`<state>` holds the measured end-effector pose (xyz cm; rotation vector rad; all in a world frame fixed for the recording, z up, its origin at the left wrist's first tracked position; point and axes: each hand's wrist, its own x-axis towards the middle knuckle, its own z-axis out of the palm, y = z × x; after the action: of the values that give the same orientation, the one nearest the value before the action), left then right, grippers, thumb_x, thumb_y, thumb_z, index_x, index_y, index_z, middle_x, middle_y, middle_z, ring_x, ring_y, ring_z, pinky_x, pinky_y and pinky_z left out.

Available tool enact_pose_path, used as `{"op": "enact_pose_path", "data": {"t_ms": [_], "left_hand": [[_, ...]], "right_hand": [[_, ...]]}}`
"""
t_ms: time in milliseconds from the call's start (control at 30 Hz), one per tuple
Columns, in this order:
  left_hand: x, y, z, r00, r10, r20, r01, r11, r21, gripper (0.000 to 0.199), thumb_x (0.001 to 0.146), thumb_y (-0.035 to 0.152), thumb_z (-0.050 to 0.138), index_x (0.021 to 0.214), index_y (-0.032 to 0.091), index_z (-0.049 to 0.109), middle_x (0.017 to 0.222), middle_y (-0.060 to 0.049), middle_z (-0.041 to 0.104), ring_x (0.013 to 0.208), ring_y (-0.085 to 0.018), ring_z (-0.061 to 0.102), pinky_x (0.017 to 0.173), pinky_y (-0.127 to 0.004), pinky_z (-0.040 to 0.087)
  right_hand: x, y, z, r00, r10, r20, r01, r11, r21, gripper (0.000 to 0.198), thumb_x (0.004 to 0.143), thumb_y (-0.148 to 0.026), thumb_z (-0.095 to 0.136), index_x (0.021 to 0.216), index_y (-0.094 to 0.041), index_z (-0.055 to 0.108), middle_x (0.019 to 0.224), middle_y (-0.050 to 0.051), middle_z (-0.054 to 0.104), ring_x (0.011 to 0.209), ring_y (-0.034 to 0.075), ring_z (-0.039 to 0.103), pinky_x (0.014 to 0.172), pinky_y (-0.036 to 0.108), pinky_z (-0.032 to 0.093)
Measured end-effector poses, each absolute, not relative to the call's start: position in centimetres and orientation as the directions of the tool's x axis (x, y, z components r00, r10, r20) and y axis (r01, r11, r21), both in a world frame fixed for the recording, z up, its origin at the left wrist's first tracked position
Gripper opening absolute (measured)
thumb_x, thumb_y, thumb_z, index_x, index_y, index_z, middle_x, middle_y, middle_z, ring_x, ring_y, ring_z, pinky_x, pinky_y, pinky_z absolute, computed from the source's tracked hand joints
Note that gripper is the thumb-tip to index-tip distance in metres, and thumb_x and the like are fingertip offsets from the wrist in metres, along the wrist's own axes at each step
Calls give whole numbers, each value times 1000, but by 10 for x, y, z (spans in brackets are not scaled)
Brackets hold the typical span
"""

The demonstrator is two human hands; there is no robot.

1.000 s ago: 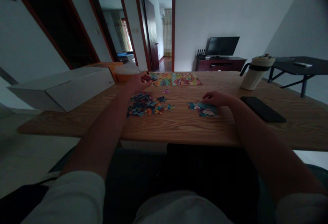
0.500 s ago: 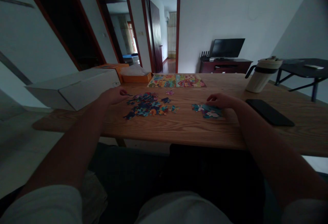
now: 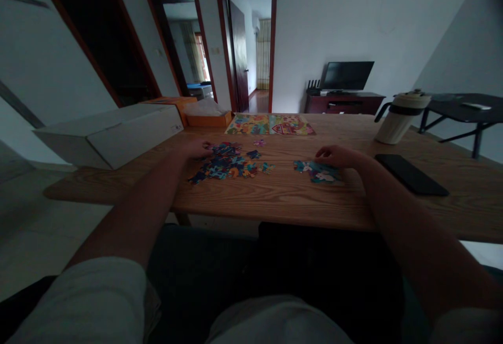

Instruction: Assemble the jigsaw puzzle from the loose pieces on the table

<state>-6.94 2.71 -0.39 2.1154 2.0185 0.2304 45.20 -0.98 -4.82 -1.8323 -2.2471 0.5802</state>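
Both half-curled, left grip (image 3: 197,149) touches loose pieces (image 3: 222,167), right grip (image 3: 340,156) joined pieces (image 3: 324,176).

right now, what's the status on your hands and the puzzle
Left hand at edge of loose puzzle pile. Right hand at joined pieces, grip unclear. Bottle off right, apart from both hands.

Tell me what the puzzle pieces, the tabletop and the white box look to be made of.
Puzzle pieces: probably printed cardboard, from their flat, knobbed shapes; too dim to judge the finish.
Tabletop: wood or a wood-look surface, fairly smooth, showing wavy grain.
White box: likely cardboard, matte, with flat, shineless faces and straight edges.
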Motion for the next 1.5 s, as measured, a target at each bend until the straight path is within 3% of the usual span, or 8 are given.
{"op": "enact_pose_path", "data": {"t_ms": [267,367,533,767,1067,1300,1400,1500], "left_hand": [[-60,22,-9,176,984,0,896,-160,414,55,70,36,81,122,21,71,111,-6,77,94,-23,71,78,-28,55],[-58,18,-18,200,971,131,904,-235,357,46,70,34,78,114,22,75,112,-6,75,100,-26,70,84,-30,54],[-55,11,-30,275,894,354,890,-376,258,45,79,31,66,122,23,73,131,-8,64,115,-26,64,100,-34,50],[-45,1,-20,317,821,475,854,-465,233,45,84,29,60,127,21,67,130,-10,62,112,-25,63,104,-38,49],[-42,-1,-16,228,849,477,883,-387,267,33,84,26,66,116,22,69,129,-9,61,116,-26,61,107,-38,47],[-22,-19,-2,160,865,476,873,-349,341,42,85,34,70,125,21,66,133,-8,58,108,-21,62,99,-32,50],[12,-36,7,261,837,481,817,-457,352,46,83,39,75,123,18,66,125,-9,63,97,-21,65,90,-32,53],[67,-58,11,500,769,398,715,-626,311,39,85,38,73,120,20,69,120,-7,67,94,-21,66,89,-34,53]], "right_hand": [[451,-10,-49,-227,970,-83,906,180,-383,36,93,-47,66,112,-18,75,111,13,76,94,25,72,85,35,57],[451,-8,-50,-229,969,-89,902,177,-394,35,93,-46,66,113,-18,74,111,13,76,95,25,73,84,34,57],[453,-8,-50,-238,968,-84,897,186,-400,37,91,-50,68,111,-20,76,111,13,76,94,26,73,84,36,58],[453,-7,-52,-233,969,-82,899,182,-399,38,90,-51,68,109,-20,76,111,13,75,94,26,72,86,36,58],[452,-9,-50,-228,970,-82,904,179,-388,37,91,-49,66,110,-19,75,110,13,75,92,26,72,85,36,58],[449,-12,-46,-228,970,-88,908,180,-379,41,89,-54,68,110,-20,77,108,13,76,92,27,72,83,36,58],[448,-13,-44,-225,971,-81,916,182,-358,38,90,-51,66,110,-21,76,109,11,76,93,25,72,83,34,58],[446,-15,-43,-219,972,-86,918,175,-356,37,90,-51,67,111,-21,77,109,11,76,93,26,73,83,35,58]]}}
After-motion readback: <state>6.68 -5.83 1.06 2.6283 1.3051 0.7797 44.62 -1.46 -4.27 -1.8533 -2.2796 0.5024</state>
